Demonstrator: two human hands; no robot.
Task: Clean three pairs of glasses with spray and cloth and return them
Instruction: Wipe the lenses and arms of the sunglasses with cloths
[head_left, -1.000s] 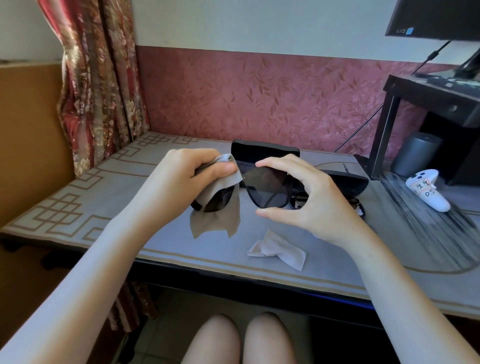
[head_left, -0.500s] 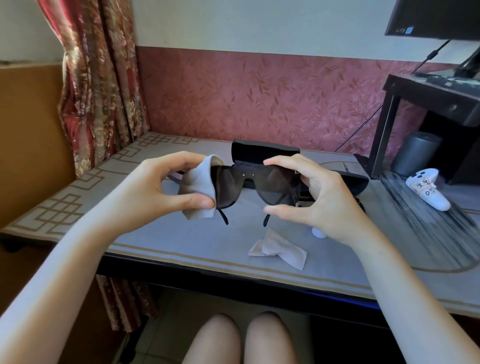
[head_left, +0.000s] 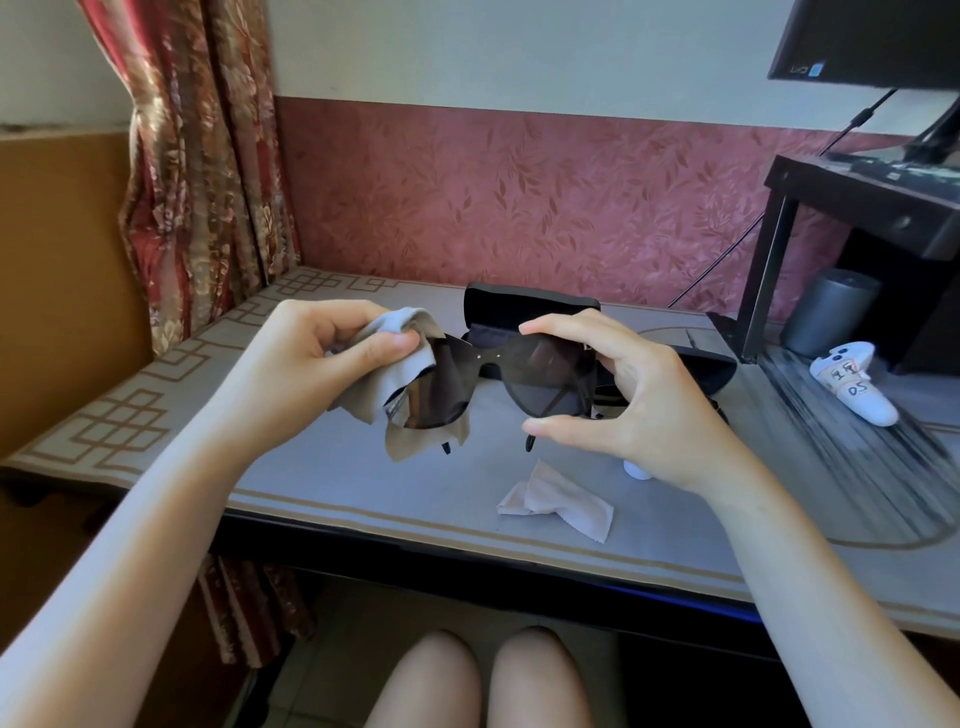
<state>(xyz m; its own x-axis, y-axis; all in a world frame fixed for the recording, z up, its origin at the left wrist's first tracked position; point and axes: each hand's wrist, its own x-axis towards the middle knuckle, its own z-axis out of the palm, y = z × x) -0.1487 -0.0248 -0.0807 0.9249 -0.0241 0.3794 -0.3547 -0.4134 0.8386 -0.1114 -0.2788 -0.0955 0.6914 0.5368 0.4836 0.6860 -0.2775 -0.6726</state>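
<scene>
I hold a pair of large dark sunglasses (head_left: 540, 371) above the table. My right hand (head_left: 639, 395) pinches the right lens between thumb and fingers. My left hand (head_left: 306, 369) grips a grey cleaning cloth (head_left: 410, 364) that is folded over the outer edge of the left lens. An open black glasses case (head_left: 524, 304) stands just behind the sunglasses. A second black case (head_left: 711, 364) lies behind my right hand, with another pair of glasses partly hidden by that hand. A small white object (head_left: 636, 470), mostly hidden, peeks out under my right wrist.
A second, pale cloth (head_left: 556, 501) lies crumpled on the grey table (head_left: 363, 493) near its front edge. At the right stand a black riser shelf (head_left: 841, 208), a grey cylinder (head_left: 826, 312) and a white controller (head_left: 852, 382). A curtain (head_left: 197, 171) hangs at the left.
The cloth moved from covering the left lens, out to the side, and now wraps the lens edge again. The sunglasses were lifted and tilted level between both hands.
</scene>
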